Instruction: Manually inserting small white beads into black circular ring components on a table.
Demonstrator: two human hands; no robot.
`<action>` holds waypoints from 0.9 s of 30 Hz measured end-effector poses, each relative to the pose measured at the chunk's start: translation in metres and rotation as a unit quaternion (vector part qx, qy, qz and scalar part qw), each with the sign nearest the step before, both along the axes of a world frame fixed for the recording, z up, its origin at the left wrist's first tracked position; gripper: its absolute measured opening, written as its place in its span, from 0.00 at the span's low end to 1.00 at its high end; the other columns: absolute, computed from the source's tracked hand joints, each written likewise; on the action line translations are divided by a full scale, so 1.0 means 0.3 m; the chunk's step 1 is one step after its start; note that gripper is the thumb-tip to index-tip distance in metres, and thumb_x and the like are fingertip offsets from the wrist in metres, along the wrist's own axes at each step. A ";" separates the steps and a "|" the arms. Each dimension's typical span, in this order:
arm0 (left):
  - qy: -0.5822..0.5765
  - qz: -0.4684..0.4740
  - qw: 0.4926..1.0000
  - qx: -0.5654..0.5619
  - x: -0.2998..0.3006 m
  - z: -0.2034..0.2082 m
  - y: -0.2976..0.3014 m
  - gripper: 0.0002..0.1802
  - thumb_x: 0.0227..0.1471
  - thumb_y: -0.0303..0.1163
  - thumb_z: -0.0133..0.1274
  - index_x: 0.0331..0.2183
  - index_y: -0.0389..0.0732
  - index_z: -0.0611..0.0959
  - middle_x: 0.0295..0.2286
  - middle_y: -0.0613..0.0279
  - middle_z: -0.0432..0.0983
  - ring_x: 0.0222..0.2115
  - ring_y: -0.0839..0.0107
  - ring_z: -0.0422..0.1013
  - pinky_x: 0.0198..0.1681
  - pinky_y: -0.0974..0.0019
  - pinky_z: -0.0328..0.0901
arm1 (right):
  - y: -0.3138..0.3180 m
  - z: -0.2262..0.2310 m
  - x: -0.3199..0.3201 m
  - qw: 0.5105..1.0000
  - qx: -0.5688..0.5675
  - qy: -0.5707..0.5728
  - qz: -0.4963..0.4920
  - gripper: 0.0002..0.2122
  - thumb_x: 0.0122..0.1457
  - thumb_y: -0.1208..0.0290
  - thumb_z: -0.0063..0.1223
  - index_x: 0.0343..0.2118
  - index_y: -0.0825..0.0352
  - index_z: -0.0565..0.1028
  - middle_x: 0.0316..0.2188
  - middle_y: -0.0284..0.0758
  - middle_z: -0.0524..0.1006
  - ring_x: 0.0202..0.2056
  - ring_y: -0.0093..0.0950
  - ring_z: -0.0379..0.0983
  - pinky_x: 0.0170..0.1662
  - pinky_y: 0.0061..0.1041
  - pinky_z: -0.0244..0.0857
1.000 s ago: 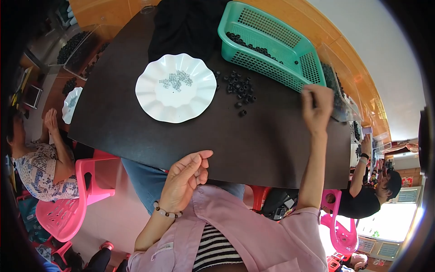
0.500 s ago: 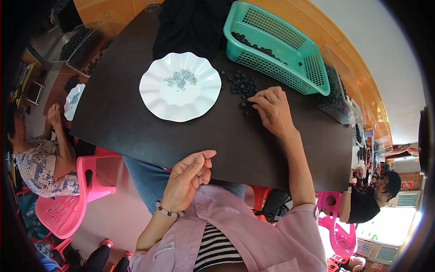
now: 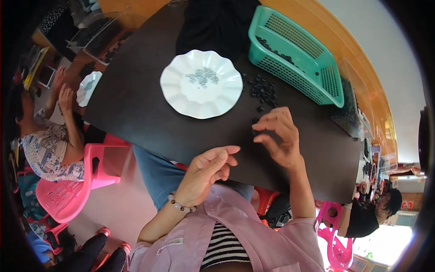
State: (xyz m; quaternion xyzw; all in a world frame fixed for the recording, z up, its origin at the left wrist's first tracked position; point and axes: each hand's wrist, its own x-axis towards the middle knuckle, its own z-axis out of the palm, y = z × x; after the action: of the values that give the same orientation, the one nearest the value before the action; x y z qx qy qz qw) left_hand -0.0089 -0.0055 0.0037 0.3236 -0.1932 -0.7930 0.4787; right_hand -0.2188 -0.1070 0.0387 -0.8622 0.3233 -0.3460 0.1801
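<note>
My left hand [image 3: 210,167] is near the table's front edge, thumb pressed against the bent fingers. Anything held in that pinch is hidden or too small to make out. My right hand [image 3: 282,138] is over the table to the right, its thumb and fingers apart. A small black part [image 3: 255,120] shows by its fingertips, seemingly on the tabletop. Beyond that hand lies a loose heap of small black ring-like parts [image 3: 263,89]. Left of the heap stands a white scalloped plate [image 3: 176,97] bearing many tiny clear pieces [image 3: 202,77].
A green perforated basket [image 3: 294,72] with more black parts stands at the back right, beside a clear plastic bin [image 3: 349,109]. Black cloth [image 3: 217,27] covers the far table. People sit at left [image 3: 54,149] and right [image 3: 369,211]; a pink chair [image 3: 68,190] is at left.
My right hand has drawn back from the heap toward me, and its thumb and fingers have parted. My left hand keeps its pinch. The view has shifted, moving the scene rightward.
</note>
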 end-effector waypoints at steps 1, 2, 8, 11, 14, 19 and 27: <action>0.002 -0.005 1.000 -0.015 -0.003 0.004 -0.009 0.22 0.61 0.43 0.46 0.49 0.37 0.75 0.33 0.68 0.75 0.26 0.85 0.65 0.32 0.79 0.63 | 0.015 0.009 0.017 1.000 0.007 -0.004 0.014 0.13 0.41 0.74 0.67 0.32 0.63 0.79 0.32 0.33 0.75 0.37 0.34 0.68 0.42 0.31 0.62; 0.000 -0.004 1.000 -0.018 0.001 0.014 -0.011 0.22 0.61 0.44 0.47 0.49 0.37 0.75 0.33 0.68 0.75 0.27 0.85 0.65 0.33 0.79 0.63 | 0.020 0.014 0.052 0.999 0.010 -0.014 0.042 0.12 0.41 0.73 0.66 0.32 0.63 0.79 0.32 0.33 0.75 0.37 0.35 0.68 0.42 0.32 0.62; -0.008 -0.008 0.999 -0.035 -0.026 -0.039 -0.019 0.17 0.55 0.44 0.55 0.39 0.41 0.80 0.28 0.71 0.76 0.26 0.85 0.68 0.30 0.81 0.63 | 0.076 0.031 0.106 0.997 -0.018 0.014 0.078 0.11 0.39 0.74 0.64 0.30 0.63 0.79 0.29 0.32 0.74 0.34 0.35 0.66 0.39 0.32 0.62; 0.012 -0.005 0.999 -0.038 -0.018 -0.033 -0.010 0.19 0.54 0.46 0.56 0.38 0.40 0.80 0.28 0.71 0.76 0.24 0.85 0.65 0.28 0.80 0.61 | 0.090 0.051 0.122 0.996 -0.025 0.024 0.087 0.12 0.39 0.73 0.64 0.30 0.62 0.79 0.29 0.30 0.74 0.33 0.34 0.65 0.38 0.31 0.61; -0.010 0.005 0.999 -0.049 -0.007 -0.024 0.001 0.20 0.54 0.47 0.57 0.38 0.39 0.81 0.29 0.71 0.77 0.24 0.85 0.64 0.29 0.80 0.60 | 0.092 0.065 0.140 0.995 -0.025 0.041 0.092 0.12 0.38 0.73 0.65 0.30 0.61 0.79 0.29 0.28 0.74 0.33 0.33 0.64 0.37 0.31 0.61; 0.011 -0.012 0.998 -0.064 0.003 -0.028 -0.004 0.17 0.55 0.44 0.56 0.37 0.40 0.81 0.27 0.74 0.74 0.25 0.85 0.62 0.29 0.80 0.58 | 0.096 0.086 0.143 0.993 -0.003 0.033 0.113 0.12 0.40 0.70 0.65 0.31 0.62 0.79 0.30 0.30 0.75 0.33 0.34 0.65 0.37 0.31 0.61; 0.086 -0.028 0.995 -0.028 0.033 -0.046 0.010 0.17 0.56 0.38 0.55 0.43 0.36 0.78 0.27 0.70 0.72 0.26 0.82 0.64 0.32 0.78 0.61 | 0.089 0.060 0.144 0.987 0.093 -0.020 0.127 0.14 0.43 0.72 0.66 0.35 0.63 0.79 0.32 0.30 0.77 0.36 0.33 0.66 0.41 0.29 0.61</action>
State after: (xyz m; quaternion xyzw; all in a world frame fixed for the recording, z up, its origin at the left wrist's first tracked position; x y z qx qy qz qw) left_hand 0.0010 -0.0025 -0.0100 0.2347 -0.1824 -0.8252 0.4803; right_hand -0.1755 -0.0802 0.0568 -0.8688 0.2385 -0.3057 0.3080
